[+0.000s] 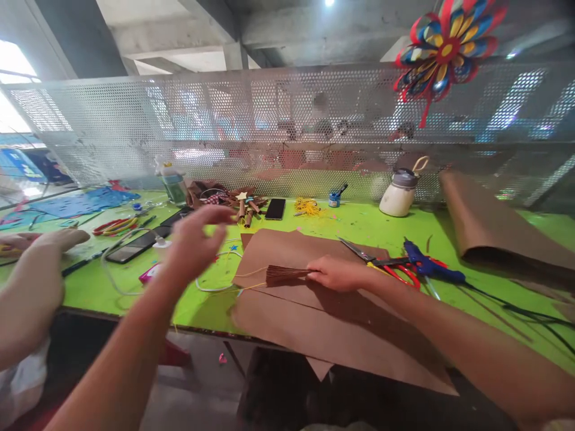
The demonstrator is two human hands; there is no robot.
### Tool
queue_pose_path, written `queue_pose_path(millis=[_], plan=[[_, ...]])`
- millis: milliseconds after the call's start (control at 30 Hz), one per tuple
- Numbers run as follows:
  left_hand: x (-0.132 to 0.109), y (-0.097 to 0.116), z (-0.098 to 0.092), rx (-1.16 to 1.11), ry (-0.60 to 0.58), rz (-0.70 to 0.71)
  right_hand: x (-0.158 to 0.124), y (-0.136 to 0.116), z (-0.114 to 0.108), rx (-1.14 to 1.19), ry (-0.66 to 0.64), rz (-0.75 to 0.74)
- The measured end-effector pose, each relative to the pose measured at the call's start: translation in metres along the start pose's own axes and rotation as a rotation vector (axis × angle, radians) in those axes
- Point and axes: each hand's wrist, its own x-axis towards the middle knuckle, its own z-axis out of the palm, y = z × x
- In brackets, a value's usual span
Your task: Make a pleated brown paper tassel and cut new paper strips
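Gripping pleated brown paper, right hand only

Right hand has fingers clamped on the narrow end of the pleated paper, probably to stop folds springing open; wide end fans left, over brown sheets. Yellow thread trails left from it. Left hand is raised, empty, thumb and fingers apart, near the white charger. Scissors and blue glue gun sit beyond the right forearm, likely for easy reach. White cable loops across the left side, could snag. Co-worker's hand far left.
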Motion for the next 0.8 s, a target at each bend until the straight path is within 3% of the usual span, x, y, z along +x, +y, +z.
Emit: queue_pose_path(millis=[33, 100, 167, 267, 333, 433, 633, 700, 800], plan=[[0.009, 0.017, 0.024, -0.111, -0.114, 0.100, 0.000, 0.000, 0.003, 0.015, 0.013, 0.016], [0.023, 0.043, 0.078, -0.220, -0.449, 0.248, -0.004, 0.003, 0.007, 0.037, 0.051, 0.036], [0.031, 0.054, 0.123, -0.263, -0.701, 0.308, -0.012, 0.007, 0.010, 0.011, 0.089, 0.065], [0.034, 0.048, 0.159, -0.289, -0.912, 0.357, -0.031, 0.016, 0.012, -0.094, 0.107, 0.175], [0.033, 0.039, 0.164, -0.367, -0.900, 0.307, -0.041, 0.021, 0.014, -0.135, 0.109, 0.255], [0.026, 0.037, 0.153, -0.309, -0.855, 0.344, -0.044, 0.026, 0.014, -0.155, 0.114, 0.297], [0.015, 0.066, 0.131, 0.373, -0.671, 0.619, -0.033, 0.025, 0.006, -0.228, 0.040, 0.255], [0.013, 0.072, 0.135, 0.375, -0.645, 0.659, -0.031, 0.025, 0.005, -0.247, 0.037, 0.255], [0.008, 0.071, 0.150, 0.173, -0.675, 0.649, -0.029, 0.025, 0.007, -0.224, 0.059, 0.270]])
